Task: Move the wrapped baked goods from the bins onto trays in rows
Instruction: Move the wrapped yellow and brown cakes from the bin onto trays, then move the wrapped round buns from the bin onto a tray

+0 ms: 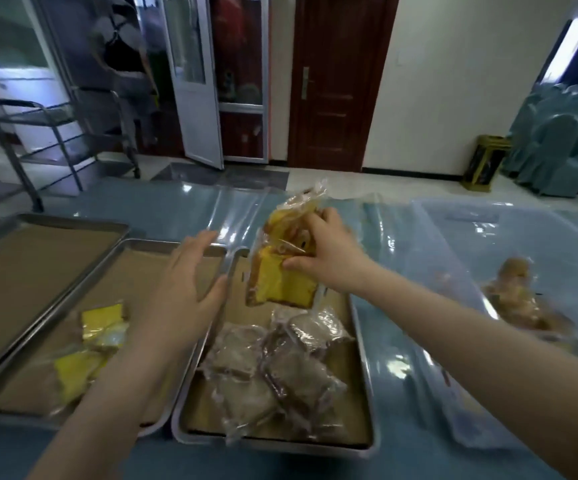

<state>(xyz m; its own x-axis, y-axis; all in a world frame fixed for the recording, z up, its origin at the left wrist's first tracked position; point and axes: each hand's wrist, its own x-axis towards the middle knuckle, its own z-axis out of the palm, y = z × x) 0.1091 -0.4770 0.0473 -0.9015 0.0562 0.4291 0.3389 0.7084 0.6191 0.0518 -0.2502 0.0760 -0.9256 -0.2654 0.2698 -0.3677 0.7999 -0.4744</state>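
- Wrapped cakes are gripped by the right hand; the left hand is spread, empty.
- Flat placement, aligned with the yellow packets on the tray, is advised.

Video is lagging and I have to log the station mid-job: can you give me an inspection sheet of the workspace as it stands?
Surface: table under a glossy clear sheet.
Job's things: left tray shows only its brown liner; middle tray holds yellow cake packs; right tray holds grey wrapped loaves, loosely piled; clear bin holds a few brown packs.
Clutter: nothing seen.
Hands: right hand grips wrapped yellow cakes above the right tray's far end; left hand open, over the middle tray's right edge.
Cables: nothing seen.
Surroundings: metal carts at left, brown door, covered chairs at right.
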